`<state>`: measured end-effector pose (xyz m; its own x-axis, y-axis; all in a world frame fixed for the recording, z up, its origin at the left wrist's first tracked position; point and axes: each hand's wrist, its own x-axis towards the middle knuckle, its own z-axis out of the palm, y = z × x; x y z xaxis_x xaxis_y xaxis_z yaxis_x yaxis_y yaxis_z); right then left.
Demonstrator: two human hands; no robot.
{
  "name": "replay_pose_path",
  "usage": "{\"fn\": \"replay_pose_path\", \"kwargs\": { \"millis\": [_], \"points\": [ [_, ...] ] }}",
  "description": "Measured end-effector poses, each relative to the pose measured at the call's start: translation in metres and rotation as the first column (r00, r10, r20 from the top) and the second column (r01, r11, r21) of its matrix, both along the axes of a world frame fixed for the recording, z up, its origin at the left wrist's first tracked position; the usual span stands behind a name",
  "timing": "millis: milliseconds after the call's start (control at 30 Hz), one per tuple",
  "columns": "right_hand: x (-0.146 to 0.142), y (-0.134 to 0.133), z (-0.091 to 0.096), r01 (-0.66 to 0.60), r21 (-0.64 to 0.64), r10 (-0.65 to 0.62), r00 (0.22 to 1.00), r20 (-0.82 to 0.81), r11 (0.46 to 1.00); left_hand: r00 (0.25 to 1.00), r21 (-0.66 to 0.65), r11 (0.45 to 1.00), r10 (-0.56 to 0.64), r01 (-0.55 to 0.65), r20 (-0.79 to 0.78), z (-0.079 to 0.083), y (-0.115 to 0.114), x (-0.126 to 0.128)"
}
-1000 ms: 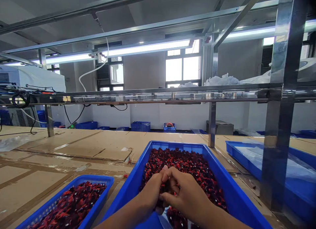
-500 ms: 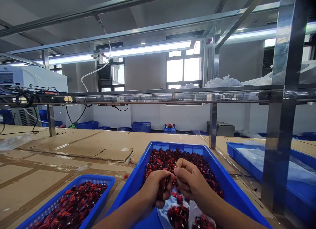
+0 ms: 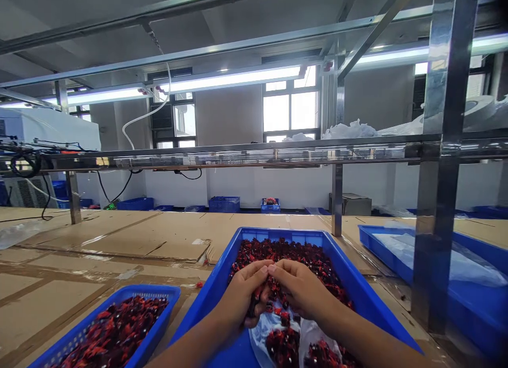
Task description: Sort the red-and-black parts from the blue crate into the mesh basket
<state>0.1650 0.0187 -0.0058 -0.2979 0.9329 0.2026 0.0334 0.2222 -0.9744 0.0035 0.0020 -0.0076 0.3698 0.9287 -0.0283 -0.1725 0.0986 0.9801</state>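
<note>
A large blue bin [image 3: 222,288] in front of me is heaped with small red and black pieces [image 3: 301,254]. My left hand [image 3: 244,294] and my right hand [image 3: 304,288] meet over the heap, fingers curled round a clump of those pieces, fingertips touching. Just below the hands lies a clear plastic bag [image 3: 278,331] with some of the same pieces in it, inside the bin's near end.
A smaller blue basket [image 3: 159,299] of the same pieces stands at lower left on the cardboard-covered table [image 3: 119,241]. A blue tray [image 3: 381,246] with clear plastic sits at right behind a steel post [image 3: 432,209]. A steel shelf [image 3: 254,154] runs overhead.
Both hands lifted apart over the bag half a second ago, then came back together on the heap, fingertips meeting. The bag below them has come into view.
</note>
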Motion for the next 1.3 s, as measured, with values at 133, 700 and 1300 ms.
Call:
{"fn": "replay_pose_path", "kwargs": {
  "millis": [133, 700, 1300],
  "points": [
    [0.002, 0.001, 0.001, -0.053, 0.03, 0.053, 0.998, 0.021, 0.998, 1.0, 0.0, 1.0, -0.015, 0.015, 0.018, 0.004, -0.002, 0.0],
    [0.01, -0.023, 0.02, -0.166, 0.53, -0.162, 0.84, 0.518, 0.831, 0.983, 0.136, 0.985, -0.085, 0.108, -0.162, -0.003, 0.0, -0.005],
    [0.005, -0.029, 0.022, 0.042, 0.563, -0.22, 0.942, 0.252, 0.825, 0.971, -0.122, 0.992, -0.015, -0.014, -0.238, -0.003, -0.002, -0.003]
  ]
}}
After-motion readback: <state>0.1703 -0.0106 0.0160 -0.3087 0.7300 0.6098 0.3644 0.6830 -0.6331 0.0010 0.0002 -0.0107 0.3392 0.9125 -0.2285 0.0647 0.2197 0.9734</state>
